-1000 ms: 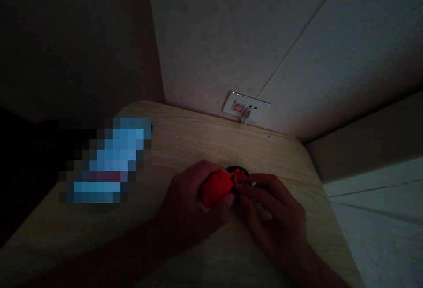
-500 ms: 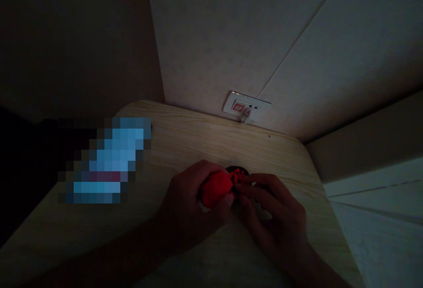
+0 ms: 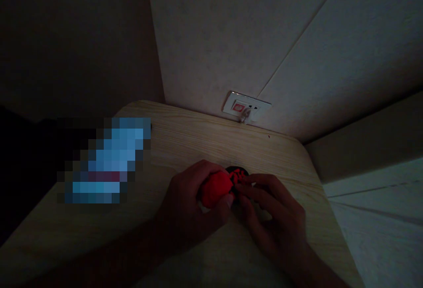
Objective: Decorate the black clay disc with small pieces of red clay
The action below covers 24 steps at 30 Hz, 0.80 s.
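Work appears unfinished: left hand (image 3: 185, 204) clasps red lump (image 3: 214, 190); right hand (image 3: 280, 213) half-curled, hold unclear, at red-black object (image 3: 238, 174) inside the tabletop's (image 3: 194, 131) far edge.

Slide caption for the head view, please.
Left hand grips a red lump, right hand at the red-and-black object beside it.

Wood-grain table (image 3: 198, 134) by pale wall (image 3: 214, 37); 1 plug (image 3: 245, 115) in socket (image 3: 263, 106); pixelated blue shape (image 3: 115, 151).

Table (image 3: 198, 136) and wall socket (image 3: 247, 105) suggest a home.
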Each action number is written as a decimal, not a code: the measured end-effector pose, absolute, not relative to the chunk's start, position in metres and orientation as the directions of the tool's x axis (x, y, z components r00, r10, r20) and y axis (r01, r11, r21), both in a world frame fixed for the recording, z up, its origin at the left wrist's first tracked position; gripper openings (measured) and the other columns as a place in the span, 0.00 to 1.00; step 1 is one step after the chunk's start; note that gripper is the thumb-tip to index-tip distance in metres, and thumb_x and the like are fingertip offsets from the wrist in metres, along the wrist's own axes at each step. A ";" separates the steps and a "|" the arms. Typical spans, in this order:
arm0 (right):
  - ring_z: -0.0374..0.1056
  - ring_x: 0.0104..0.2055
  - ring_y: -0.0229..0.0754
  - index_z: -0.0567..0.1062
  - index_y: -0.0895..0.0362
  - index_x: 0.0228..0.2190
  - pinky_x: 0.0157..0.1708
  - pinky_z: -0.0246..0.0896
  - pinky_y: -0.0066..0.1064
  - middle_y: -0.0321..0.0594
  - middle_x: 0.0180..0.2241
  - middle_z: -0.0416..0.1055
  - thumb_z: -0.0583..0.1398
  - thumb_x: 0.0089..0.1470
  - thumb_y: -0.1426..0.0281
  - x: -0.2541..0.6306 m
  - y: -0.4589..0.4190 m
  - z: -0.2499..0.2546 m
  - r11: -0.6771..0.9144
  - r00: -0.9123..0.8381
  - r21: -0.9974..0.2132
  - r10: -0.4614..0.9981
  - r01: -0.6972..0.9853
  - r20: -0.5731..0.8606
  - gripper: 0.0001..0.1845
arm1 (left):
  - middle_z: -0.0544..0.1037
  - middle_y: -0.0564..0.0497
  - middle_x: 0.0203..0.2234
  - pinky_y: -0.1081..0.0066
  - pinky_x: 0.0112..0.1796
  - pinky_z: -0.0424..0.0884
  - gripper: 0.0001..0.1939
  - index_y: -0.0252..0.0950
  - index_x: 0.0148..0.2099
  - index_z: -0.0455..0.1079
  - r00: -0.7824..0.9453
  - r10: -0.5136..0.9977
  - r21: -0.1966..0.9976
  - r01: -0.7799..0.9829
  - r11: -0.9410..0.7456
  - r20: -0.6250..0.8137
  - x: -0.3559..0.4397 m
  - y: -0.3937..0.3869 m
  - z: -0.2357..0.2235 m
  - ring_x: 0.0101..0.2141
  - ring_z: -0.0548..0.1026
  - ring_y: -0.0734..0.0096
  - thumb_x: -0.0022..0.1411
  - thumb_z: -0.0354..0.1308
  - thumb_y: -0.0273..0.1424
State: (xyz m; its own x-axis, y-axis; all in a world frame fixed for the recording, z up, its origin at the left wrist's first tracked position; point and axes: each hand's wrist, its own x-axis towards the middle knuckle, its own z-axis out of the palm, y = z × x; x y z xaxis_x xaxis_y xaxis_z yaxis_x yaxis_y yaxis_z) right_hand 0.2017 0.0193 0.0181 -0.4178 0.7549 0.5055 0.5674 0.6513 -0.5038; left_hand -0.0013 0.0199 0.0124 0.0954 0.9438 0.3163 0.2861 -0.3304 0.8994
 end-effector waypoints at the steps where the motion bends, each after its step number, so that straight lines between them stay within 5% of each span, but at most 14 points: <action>1: 0.76 0.42 0.41 0.78 0.57 0.46 0.37 0.77 0.30 0.47 0.46 0.72 0.63 0.58 0.79 0.202 0.019 0.018 0.650 -0.416 -0.506 0.756 0.567 0.505 0.14 | 0.78 0.53 0.32 0.70 0.33 0.72 0.09 0.36 0.42 0.73 0.092 0.944 0.900 0.285 -0.329 0.316 -0.001 0.020 0.012 0.31 0.76 0.68 0.57 0.62 0.28; 17: 0.74 0.40 0.40 0.79 0.57 0.44 0.36 0.74 0.29 0.45 0.41 0.74 0.62 0.59 0.79 0.201 0.021 0.023 0.649 -0.378 -0.489 0.749 0.583 0.545 0.12 | 0.78 0.53 0.33 0.69 0.33 0.72 0.09 0.36 0.42 0.72 0.090 0.945 0.897 0.299 -0.326 0.313 -0.002 0.020 0.011 0.32 0.76 0.68 0.57 0.62 0.28; 24: 0.73 0.34 0.39 0.77 0.56 0.43 0.30 0.70 0.29 0.43 0.36 0.76 0.61 0.59 0.79 0.202 0.019 0.026 0.604 -0.283 -0.581 0.785 0.546 0.551 0.11 | 0.77 0.53 0.32 0.69 0.33 0.71 0.10 0.36 0.43 0.72 0.112 0.911 0.851 0.328 -0.411 0.397 -0.001 0.017 0.009 0.31 0.75 0.69 0.56 0.62 0.28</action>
